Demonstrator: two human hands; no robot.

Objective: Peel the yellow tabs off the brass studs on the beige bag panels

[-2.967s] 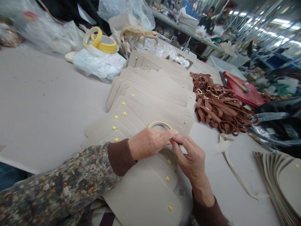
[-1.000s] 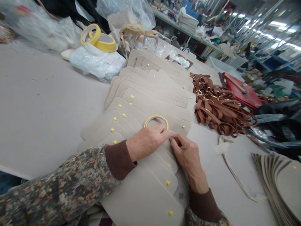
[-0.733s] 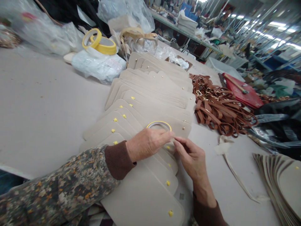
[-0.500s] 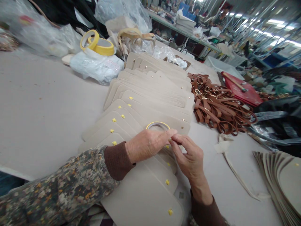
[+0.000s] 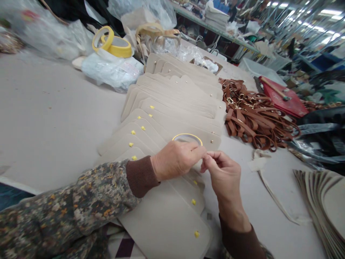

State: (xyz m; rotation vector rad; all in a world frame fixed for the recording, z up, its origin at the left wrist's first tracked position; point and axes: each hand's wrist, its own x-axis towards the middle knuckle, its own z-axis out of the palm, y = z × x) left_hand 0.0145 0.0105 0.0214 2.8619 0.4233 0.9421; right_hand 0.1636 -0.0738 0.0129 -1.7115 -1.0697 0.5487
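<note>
My left hand [image 5: 178, 158] is closed on a roll of yellow tape [image 5: 188, 135], whose rim shows above the knuckles. Thumb and finger of my right hand [image 5: 222, 167] are pinched together, touching the left fingertips. What lies in that pinch is too small to make out. Both hands hover over a fanned row of beige flat panels [image 5: 167, 216] with rounded corners. Bits of yellow tape [image 5: 196, 234] cover spots near the corners of the nearer panels. On the farther panels, small metal studs [image 5: 212, 141] show uncovered.
Two yellow tape rolls [image 5: 118, 46] rest on a plastic-wrapped bundle [image 5: 111, 72]. To the right lie brown straps [image 5: 250, 115] with metal rings, and a red board [image 5: 283, 97] with a hammer-like tool on it. A stack of beige panels [image 5: 320, 201] stands at the right edge.
Both hands have shifted slightly right in view, still together at the fingertips. The whole scene has tilted and moved a little with the camera.
</note>
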